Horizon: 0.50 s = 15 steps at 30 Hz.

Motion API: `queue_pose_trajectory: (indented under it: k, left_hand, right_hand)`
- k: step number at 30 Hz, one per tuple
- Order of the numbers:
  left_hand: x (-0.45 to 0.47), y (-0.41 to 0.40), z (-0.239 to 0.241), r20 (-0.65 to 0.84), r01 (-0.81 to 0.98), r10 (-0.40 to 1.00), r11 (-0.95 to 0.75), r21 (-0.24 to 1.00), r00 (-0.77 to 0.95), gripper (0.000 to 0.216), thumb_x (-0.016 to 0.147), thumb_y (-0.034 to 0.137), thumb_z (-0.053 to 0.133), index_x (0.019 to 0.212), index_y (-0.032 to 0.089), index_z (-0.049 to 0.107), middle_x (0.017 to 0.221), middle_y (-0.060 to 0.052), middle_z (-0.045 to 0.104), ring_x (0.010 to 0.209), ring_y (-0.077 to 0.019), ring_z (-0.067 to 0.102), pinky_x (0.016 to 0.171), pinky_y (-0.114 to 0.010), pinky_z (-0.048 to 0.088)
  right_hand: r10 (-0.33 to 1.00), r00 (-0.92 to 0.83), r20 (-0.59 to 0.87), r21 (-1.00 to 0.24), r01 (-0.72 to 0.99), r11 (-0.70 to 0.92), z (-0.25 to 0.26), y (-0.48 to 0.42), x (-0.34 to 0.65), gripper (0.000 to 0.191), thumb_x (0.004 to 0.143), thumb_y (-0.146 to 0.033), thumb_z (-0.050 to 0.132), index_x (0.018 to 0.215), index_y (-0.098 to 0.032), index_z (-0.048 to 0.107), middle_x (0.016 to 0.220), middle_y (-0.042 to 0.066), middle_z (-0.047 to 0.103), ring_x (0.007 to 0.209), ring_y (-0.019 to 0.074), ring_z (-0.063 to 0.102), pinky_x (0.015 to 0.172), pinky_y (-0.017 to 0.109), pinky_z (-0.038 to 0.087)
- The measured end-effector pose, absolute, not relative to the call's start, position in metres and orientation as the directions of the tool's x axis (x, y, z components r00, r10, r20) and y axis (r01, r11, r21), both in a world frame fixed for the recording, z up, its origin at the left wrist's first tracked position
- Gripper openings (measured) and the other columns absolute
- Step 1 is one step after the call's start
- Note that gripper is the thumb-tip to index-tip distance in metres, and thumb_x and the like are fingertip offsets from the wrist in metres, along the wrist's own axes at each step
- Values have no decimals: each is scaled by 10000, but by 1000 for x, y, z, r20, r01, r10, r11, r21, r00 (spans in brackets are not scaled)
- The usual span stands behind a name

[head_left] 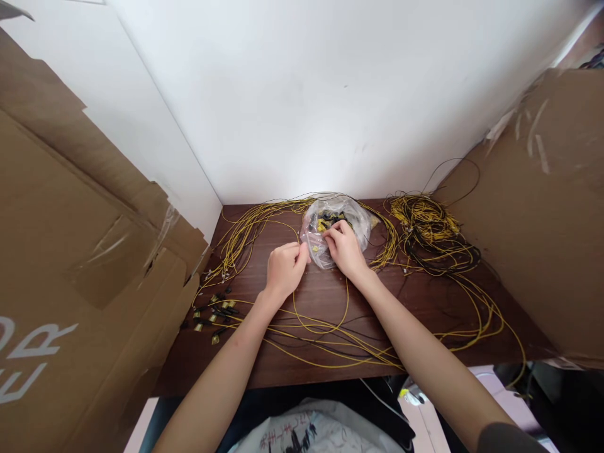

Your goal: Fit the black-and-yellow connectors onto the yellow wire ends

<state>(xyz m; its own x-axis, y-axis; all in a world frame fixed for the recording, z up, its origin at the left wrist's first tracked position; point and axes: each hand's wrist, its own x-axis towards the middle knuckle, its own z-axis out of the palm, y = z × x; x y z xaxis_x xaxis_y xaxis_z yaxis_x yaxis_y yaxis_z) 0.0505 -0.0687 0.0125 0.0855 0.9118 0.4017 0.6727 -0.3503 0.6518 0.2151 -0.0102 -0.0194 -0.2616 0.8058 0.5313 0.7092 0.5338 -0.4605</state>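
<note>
My left hand [285, 267] is closed, with a thin yellow wire [321, 331] running out below it. This wire hangs in a loop across the tabletop and rises toward my right wrist. My right hand [344, 248] reaches over the mouth of a clear plastic bag [361, 217], its thumb and fingers pinched together. Whatever is between those fingertips is too small to make out. Inside the bag lie small black and yellow parts [325, 223]. My left fingertips are beside the bag's near left edge.
Bundled yellow wires [240, 236] curve behind the bag, and a tangled yellow and black heap [425, 220] lies at the right. Several black connectors with yellow tags [214, 314] sit front left. Cardboard boxes [94, 251] flank the brown table [264, 371]; a white wall [302, 94] stands behind.
</note>
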Motion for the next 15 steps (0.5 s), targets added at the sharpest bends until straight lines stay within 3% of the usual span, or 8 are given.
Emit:
queue_pose_trajectory:
  k: [6, 15]
  left_hand:
    - [50, -68, 13, 404, 675, 911, -351, 648, 86, 456, 917, 301, 369, 567, 158, 625, 582, -17, 586, 556, -115, 528, 598, -242, 366]
    - [50, -68, 11, 401, 676, 912, -353, 647, 92, 452, 918, 298, 371, 570, 161, 624, 594, -21, 593, 565, -118, 531, 605, -245, 370]
  right_hand:
    - [793, -306, 527, -479, 663, 575, -21, -9, 216, 218, 859, -114, 443, 862, -160, 656, 958, 106, 593, 954, 227, 535, 845, 383, 462]
    - [816, -254, 520, -550, 631, 547, -12, -16, 216, 229, 856, -130, 448, 864, -171, 673, 876, 82, 539, 828, 196, 550, 775, 346, 473]
